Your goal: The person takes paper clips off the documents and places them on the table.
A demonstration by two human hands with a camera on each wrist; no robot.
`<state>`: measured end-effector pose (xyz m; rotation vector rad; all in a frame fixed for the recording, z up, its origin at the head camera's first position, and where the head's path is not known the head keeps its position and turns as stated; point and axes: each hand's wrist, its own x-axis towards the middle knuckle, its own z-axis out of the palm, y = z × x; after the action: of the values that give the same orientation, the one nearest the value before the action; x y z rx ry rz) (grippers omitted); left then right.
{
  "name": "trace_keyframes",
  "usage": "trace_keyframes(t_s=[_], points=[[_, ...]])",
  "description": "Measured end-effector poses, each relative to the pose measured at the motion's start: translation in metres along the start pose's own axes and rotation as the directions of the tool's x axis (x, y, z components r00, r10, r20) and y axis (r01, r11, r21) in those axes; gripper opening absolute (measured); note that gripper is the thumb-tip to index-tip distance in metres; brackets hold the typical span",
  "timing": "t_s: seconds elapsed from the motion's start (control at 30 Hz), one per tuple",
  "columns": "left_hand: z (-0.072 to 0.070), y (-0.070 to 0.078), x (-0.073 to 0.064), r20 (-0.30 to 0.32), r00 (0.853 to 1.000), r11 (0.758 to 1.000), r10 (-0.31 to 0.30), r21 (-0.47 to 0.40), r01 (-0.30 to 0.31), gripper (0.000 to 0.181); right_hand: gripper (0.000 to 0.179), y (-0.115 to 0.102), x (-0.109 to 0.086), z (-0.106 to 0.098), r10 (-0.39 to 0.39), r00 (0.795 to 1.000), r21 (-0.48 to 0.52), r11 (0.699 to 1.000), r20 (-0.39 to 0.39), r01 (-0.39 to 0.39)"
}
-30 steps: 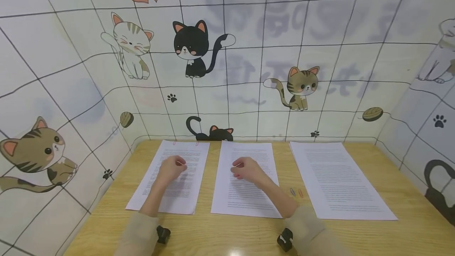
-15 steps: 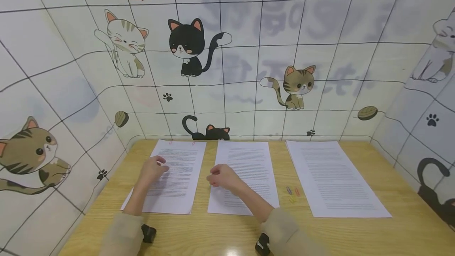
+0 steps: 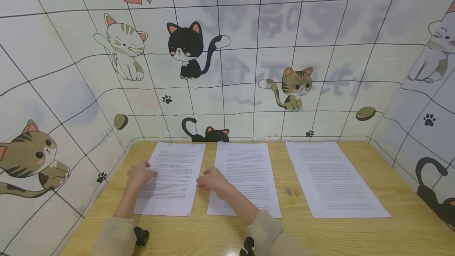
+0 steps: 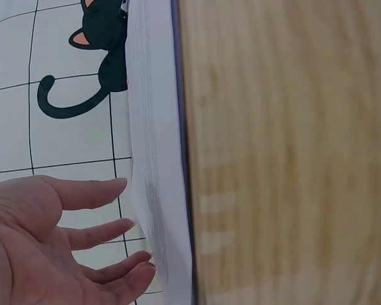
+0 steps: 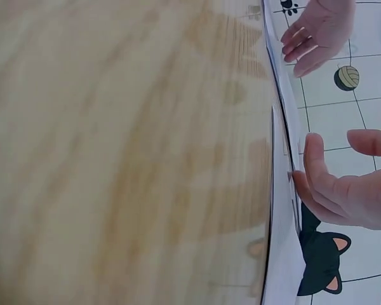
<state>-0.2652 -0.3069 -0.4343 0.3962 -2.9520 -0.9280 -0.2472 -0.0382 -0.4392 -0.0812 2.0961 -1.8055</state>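
The left stack of printed paper [image 3: 170, 181] lies flat on the table, with two pink paper clips [image 3: 193, 145] along its top edge. At its left edge is my left hand [image 3: 140, 175], fingers loosely spread; the left wrist view has the fingertips [image 4: 124, 185] right at the sheets' side. My right hand [image 3: 213, 181] is between this stack and the middle one, its fingertips close to the left stack's right edge. In the right wrist view the right hand's fingers [image 5: 314, 162] are relaxed and hold nothing. The middle stack [image 3: 245, 169] lies partly beneath the right forearm.
A third stack of printed paper [image 3: 337, 181] lies to the right. Between it and the middle stack are loose paper clips: a blue one [image 3: 288, 191], a pink one [image 3: 296, 192] and yellow ones [image 3: 291, 199]. A cat-patterned curtain [image 3: 249, 58] encloses the wooden table [image 3: 199, 236].
Both hands have moved left: the left from over the left stack to its left edge, the right from over the middle stack to the gap. The stacks remain in place.
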Motion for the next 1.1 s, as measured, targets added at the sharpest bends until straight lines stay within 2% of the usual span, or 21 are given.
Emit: trace_keyframes(t_s=[0.13,0.37,0.47,0.7,0.83,0.93,1.1], points=[[-0.003,-0.003,-0.003,-0.003,0.999,0.999,-0.036,-0.005,0.036,0.055,0.058,0.002,0.001,0.006,0.000,1.000,0.077,0.997,-0.011,0.001],[-0.010,-0.005,-0.006,0.029,0.997,0.997,-0.076,0.005,0.076,0.048,0.019,0.002,0.002,0.009,-0.010,1.000,0.160,0.987,0.003,0.009],[-0.014,-0.007,-0.006,0.040,0.995,0.996,-0.090,0.012,0.090,0.042,0.013,0.004,0.003,0.010,-0.004,1.000,0.151,0.989,0.002,0.004],[-0.020,-0.006,-0.009,0.073,0.994,0.997,-0.080,0.021,0.079,0.031,0.015,0.004,0.002,0.011,0.010,1.000,0.078,0.997,0.016,-0.012],[-0.021,-0.009,-0.009,0.074,0.994,0.997,-0.078,0.000,0.078,0.039,0.024,0.004,0.001,0.012,0.000,1.000,0.052,0.999,0.010,0.000],[-0.020,-0.013,-0.008,0.066,0.995,0.997,-0.077,-0.027,0.079,0.040,0.030,0.003,0.002,0.013,-0.012,1.000,0.052,0.999,0.004,0.012],[-0.019,-0.018,-0.008,0.073,0.993,0.992,-0.094,-0.077,0.100,0.035,0.028,0.002,0.002,0.015,0.003,1.000,0.096,0.995,0.009,-0.004]])
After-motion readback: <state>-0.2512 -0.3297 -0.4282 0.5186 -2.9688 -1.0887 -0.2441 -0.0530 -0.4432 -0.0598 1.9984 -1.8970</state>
